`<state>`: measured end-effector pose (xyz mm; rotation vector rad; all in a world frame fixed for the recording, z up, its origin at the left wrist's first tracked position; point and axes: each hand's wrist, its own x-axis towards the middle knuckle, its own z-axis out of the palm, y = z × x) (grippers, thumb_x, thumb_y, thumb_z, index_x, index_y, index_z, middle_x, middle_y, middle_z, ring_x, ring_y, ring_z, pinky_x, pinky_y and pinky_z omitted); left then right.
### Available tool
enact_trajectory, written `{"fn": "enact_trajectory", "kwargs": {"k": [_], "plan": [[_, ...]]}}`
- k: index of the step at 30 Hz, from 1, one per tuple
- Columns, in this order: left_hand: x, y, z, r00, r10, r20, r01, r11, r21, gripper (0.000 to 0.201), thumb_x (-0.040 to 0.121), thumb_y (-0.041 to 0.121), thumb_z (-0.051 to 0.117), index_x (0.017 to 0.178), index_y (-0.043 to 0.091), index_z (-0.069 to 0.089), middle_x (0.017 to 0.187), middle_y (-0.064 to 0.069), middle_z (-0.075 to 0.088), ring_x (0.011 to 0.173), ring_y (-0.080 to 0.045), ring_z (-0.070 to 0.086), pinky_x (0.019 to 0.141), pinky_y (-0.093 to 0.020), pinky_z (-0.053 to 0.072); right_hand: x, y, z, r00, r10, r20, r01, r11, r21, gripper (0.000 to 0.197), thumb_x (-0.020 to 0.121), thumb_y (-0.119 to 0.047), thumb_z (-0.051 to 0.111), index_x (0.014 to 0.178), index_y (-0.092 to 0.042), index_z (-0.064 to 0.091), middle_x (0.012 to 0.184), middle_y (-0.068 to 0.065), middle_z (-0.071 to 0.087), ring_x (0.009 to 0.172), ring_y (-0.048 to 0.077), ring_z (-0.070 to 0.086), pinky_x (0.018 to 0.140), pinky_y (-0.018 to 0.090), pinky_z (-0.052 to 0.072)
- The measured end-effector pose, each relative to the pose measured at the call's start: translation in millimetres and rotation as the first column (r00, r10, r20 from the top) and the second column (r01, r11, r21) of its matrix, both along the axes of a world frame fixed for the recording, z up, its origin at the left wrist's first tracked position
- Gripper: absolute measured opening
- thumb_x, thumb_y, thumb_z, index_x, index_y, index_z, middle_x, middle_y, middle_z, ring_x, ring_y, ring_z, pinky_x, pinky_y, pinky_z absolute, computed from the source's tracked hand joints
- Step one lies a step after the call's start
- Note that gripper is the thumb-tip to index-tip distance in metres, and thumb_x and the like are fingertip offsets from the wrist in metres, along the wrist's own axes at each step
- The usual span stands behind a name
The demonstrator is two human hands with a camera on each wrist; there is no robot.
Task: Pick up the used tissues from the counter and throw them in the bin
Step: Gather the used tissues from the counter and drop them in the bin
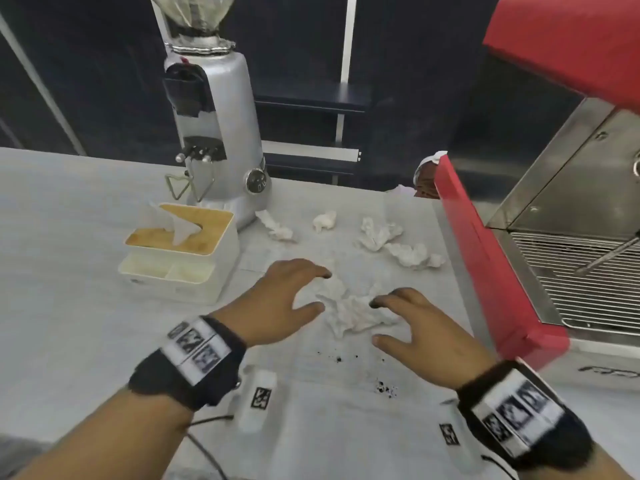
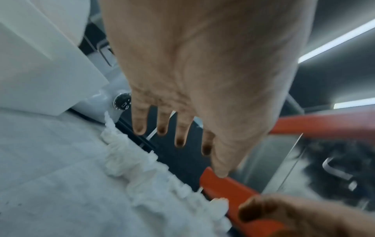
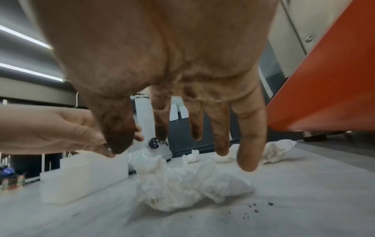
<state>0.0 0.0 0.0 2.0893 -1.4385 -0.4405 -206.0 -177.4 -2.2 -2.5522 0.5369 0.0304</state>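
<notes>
A large crumpled white tissue lies on the grey counter between my two hands. My left hand hovers at its left side, fingers spread and slightly bent, holding nothing. At the tissue's right, my right hand hangs just above it with fingers spread downward. Several more crumpled tissues lie further back: one by the grinder base, a small ball, and two near the red machine. No bin is in view.
A white tissue box with a wooden lid stands left of my left hand. Behind it is a silver coffee grinder. A red espresso machine with a drip grate bounds the right. Dark coffee grounds speckle the near counter.
</notes>
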Motion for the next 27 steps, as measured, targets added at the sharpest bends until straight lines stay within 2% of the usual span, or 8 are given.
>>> {"fn": "enact_trajectory", "kwargs": {"k": [3,7,9,12,17,21,24,27], "plan": [[16.5,-27.0,-18.4,0.973,-0.013,0.229,-0.027,0.985,0.168,0.054,0.089,0.048,0.052,0.140,0.042,0.032,0.158,0.003,0.018,0.146,-0.027,0.003,0.113,-0.056,0.022,23.4,-7.8,-5.5,0.991,-0.029,-0.134,0.024,0.999,-0.045,0.060,0.086,-0.060,0.060,0.141,-0.047,0.037,0.154,-0.007,0.026,0.134,0.021,0.040,0.104,0.034,0.042],[32.5,-51.1,-46.3,0.954,-0.080,0.289,-0.025,0.939,0.343,0.059,0.093,0.052,0.045,0.146,0.046,0.020,0.162,0.001,0.003,0.147,-0.033,-0.012,0.115,-0.057,0.008,41.2,-14.0,-11.3,0.984,-0.033,-0.177,0.026,0.999,-0.039,0.065,0.085,-0.062,0.061,0.142,-0.047,0.036,0.157,-0.003,0.024,0.139,0.024,0.033,0.106,0.037,0.040],[38.9,-59.4,-55.7,0.955,-0.089,0.282,-0.020,0.932,0.363,0.057,0.093,0.053,0.042,0.146,0.047,0.022,0.160,0.001,0.010,0.147,-0.032,-0.006,0.116,-0.055,0.010,47.9,-16.1,-13.9,0.985,-0.029,-0.172,0.025,0.999,-0.029,0.064,0.084,-0.060,0.062,0.142,-0.047,0.037,0.156,-0.004,0.027,0.137,0.024,0.035,0.105,0.037,0.042],[44.5,-67.3,-63.4,0.973,-0.062,0.221,-0.023,0.932,0.363,0.047,0.092,0.056,0.042,0.138,0.045,0.039,0.152,0.001,0.027,0.144,-0.028,0.011,0.113,-0.051,0.020,56.4,-17.3,-17.9,0.984,-0.030,-0.175,0.029,1.000,-0.008,0.064,0.084,-0.060,0.062,0.142,-0.046,0.038,0.151,-0.005,0.031,0.133,0.023,0.039,0.103,0.036,0.043],[56.5,-64.0,-68.4,0.989,0.015,0.145,-0.055,0.959,0.277,0.060,0.075,0.074,0.038,0.107,0.028,0.061,0.111,0.002,0.049,0.107,-0.021,0.041,0.091,-0.040,0.041,68.1,-16.8,-26.5,0.978,-0.026,-0.205,0.029,0.999,0.013,0.068,0.082,-0.064,0.061,0.142,-0.044,0.038,0.142,-0.004,0.039,0.125,0.023,0.045,0.099,0.036,0.044],[65.6,-57.1,-63.0,0.990,0.126,0.060,-0.132,0.985,0.110,0.022,0.082,0.044,0.066,0.084,0.024,0.058,0.088,0.004,0.053,0.080,-0.014,0.050,0.066,-0.025,0.036,80.0,-11.9,-33.8,0.960,-0.003,-0.279,0.000,1.000,-0.012,0.070,0.082,-0.067,0.059,0.144,-0.041,0.037,0.134,-0.002,0.043,0.120,0.024,0.045,0.096,0.038,0.046],[73.2,-49.3,-59.1,0.981,0.191,-0.022,-0.191,0.982,0.002,0.018,0.082,0.031,0.070,0.095,0.029,0.057,0.091,0.010,0.057,0.084,-0.004,0.053,0.069,-0.022,0.037,87.9,-8.9,-35.0,0.943,0.008,-0.332,-0.028,0.998,-0.055,0.061,0.088,-0.054,0.058,0.142,-0.036,0.038,0.128,0.000,0.045,0.118,0.026,0.043,0.092,0.038,0.047],[82.9,-44.9,-54.4,0.967,0.227,-0.117,-0.231,0.973,-0.023,0.040,0.086,0.017,0.064,0.117,0.038,0.049,0.102,0.012,0.060,0.096,-0.007,0.057,0.083,-0.024,0.044,96.9,-10.5,-34.8,0.934,0.009,-0.358,-0.035,0.997,-0.066,0.046,0.092,-0.029,0.056,0.136,-0.029,0.044,0.121,0.001,0.048,0.111,0.024,0.047,0.082,0.033,0.046]]}}
